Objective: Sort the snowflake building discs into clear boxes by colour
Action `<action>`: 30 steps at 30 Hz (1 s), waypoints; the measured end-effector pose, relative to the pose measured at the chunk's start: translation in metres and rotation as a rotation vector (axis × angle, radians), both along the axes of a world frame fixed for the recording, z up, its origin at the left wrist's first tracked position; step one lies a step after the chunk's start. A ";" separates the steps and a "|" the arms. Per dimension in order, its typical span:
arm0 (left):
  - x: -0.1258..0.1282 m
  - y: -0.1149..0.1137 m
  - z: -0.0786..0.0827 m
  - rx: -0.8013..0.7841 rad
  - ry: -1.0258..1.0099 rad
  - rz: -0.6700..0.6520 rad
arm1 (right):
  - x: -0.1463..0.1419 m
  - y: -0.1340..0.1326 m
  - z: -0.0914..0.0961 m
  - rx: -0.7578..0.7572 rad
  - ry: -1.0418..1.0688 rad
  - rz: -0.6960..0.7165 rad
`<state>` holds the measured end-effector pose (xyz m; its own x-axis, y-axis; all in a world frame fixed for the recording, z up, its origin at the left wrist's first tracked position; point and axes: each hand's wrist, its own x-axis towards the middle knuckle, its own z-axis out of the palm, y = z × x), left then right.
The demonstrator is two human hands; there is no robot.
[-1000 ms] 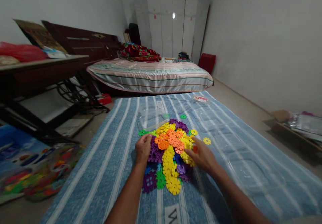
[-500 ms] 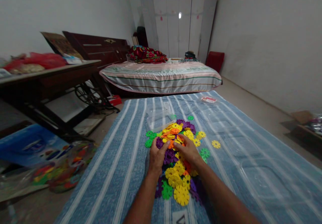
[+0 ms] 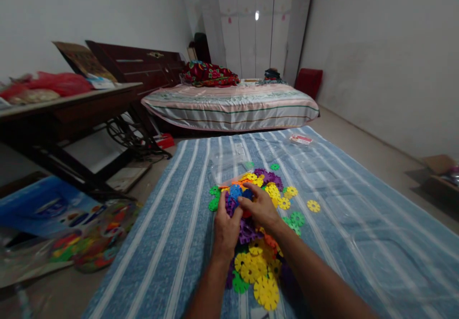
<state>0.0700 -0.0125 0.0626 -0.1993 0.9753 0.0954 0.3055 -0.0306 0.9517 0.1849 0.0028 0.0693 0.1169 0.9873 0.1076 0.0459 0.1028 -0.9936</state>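
A loose heap of notched plastic snowflake discs lies on the striped cloth, with yellow discs (image 3: 251, 266), purple discs (image 3: 247, 233) and green discs (image 3: 239, 283) showing. My left hand (image 3: 226, 225) curls at the heap's left side, thumb and fingers closed about a blue snowflake disc (image 3: 235, 191) with purple ones beside it. My right hand (image 3: 263, 209) bends in from the right, its thumb and forefinger around a dark blue snowflake disc (image 3: 248, 194). The two thumbs are close together. My fingers partly hide what lies beneath them.
A clear plastic box (image 3: 229, 170) stands just behind the heap. Clear lids (image 3: 387, 257) lie to the right on the striped cloth (image 3: 161, 214). Single discs are scattered near the heap, such as a yellow one (image 3: 313, 206). Beyond are a bed (image 3: 233, 108) and a sewing-machine table (image 3: 71, 100).
Blue discs now show between my hands, where orange ones showed before. My right hand has shifted slightly up and left, its forefinger raised. The view has moved a little.
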 end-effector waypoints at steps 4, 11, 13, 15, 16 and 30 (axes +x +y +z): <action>0.016 -0.013 0.014 0.064 0.003 -0.161 | 0.005 0.012 0.001 0.018 0.079 0.048; 0.008 0.000 0.016 0.036 0.007 -0.160 | 0.050 0.056 -0.005 0.110 -0.234 -0.053; -0.008 0.012 0.012 0.046 0.164 -0.064 | 0.071 0.076 -0.011 0.014 -0.539 -0.197; -0.023 0.021 0.007 0.003 0.336 -0.066 | 0.087 0.093 -0.017 -0.132 -0.756 -0.222; -0.028 0.023 0.004 -0.022 0.391 -0.100 | 0.091 0.100 -0.019 -0.187 -0.818 -0.203; -0.025 0.056 -0.013 -0.103 0.069 -0.202 | 0.041 0.093 -0.022 -0.116 -0.704 0.232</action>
